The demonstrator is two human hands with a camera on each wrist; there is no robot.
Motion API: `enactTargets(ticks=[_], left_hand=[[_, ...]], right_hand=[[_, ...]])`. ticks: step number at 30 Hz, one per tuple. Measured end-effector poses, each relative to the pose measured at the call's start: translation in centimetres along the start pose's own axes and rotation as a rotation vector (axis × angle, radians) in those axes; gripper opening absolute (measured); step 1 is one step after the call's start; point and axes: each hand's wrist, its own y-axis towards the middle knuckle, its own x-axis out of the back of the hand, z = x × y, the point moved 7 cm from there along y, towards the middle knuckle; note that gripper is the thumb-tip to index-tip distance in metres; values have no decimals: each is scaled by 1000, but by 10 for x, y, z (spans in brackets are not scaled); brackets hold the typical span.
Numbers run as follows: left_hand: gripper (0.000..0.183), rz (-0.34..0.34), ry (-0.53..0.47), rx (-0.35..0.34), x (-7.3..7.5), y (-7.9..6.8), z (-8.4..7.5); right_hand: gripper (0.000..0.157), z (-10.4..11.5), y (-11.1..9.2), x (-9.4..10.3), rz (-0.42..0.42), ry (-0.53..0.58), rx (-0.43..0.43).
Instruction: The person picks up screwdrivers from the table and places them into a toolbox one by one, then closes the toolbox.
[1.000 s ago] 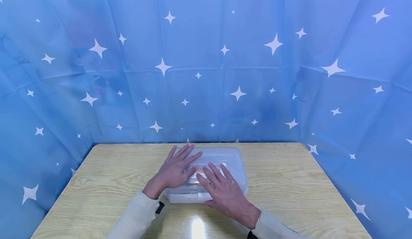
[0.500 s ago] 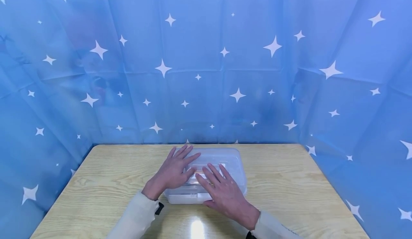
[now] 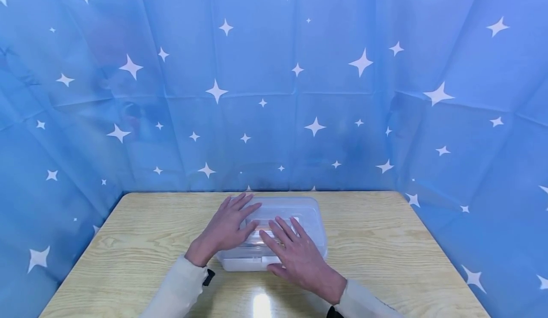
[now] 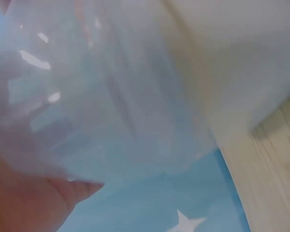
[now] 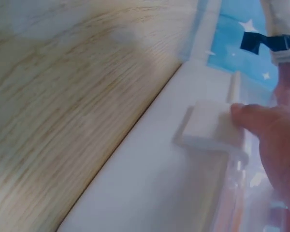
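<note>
A white plastic box with a clear lid (image 3: pixel 306 208) lies on the table, its lid down. My left hand (image 3: pixel 227 225) is spread over the left part of the lid, fingers slightly bent. Over the right front part of the lid is my right hand (image 3: pixel 301 263), fingers spread. In the right wrist view, my right thumb (image 5: pixel 256 118) meets the edge of a white latch (image 5: pixel 208 125) on the front wall. The left wrist view shows my left thumb (image 4: pixel 82 191) beside the translucent lid (image 4: pixel 121 111). Something orange shows faintly through the plastic; its kind is unclear.
The wooden table (image 3: pixel 385 242) extends to both sides of the box. A blue curtain (image 3: pixel 274 146) with white stars surrounds the table's back and sides. Both forearms wear white sleeves (image 3: pixel 175 287) and black wrist straps (image 3: pixel 208 277).
My left hand has shifted slightly left on the lid. My right hand stays almost where it was, and the box has not visibly moved on the table.
</note>
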Motion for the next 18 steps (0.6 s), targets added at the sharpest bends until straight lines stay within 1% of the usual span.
enactTargets(ticks=[3,8,10,14,18], left_hand=[[49,-38,25,7,7,-3,9],[50,-120,91,40,20,-11,31],[50,-144,115,60,25,-16,41],[51,-168,147,116,35,-27,62],[51,-181,214,162,43,-39,80]], right_hand=[[73,-2,1,2,-4,49,1],[61,-14,-1,7,-6,130,-22],[59,-24,-3,9,-10,150,-42],[58,-47,-8,17,-29,177,-99],[58,-74,-17,25,-44,167,-162]])
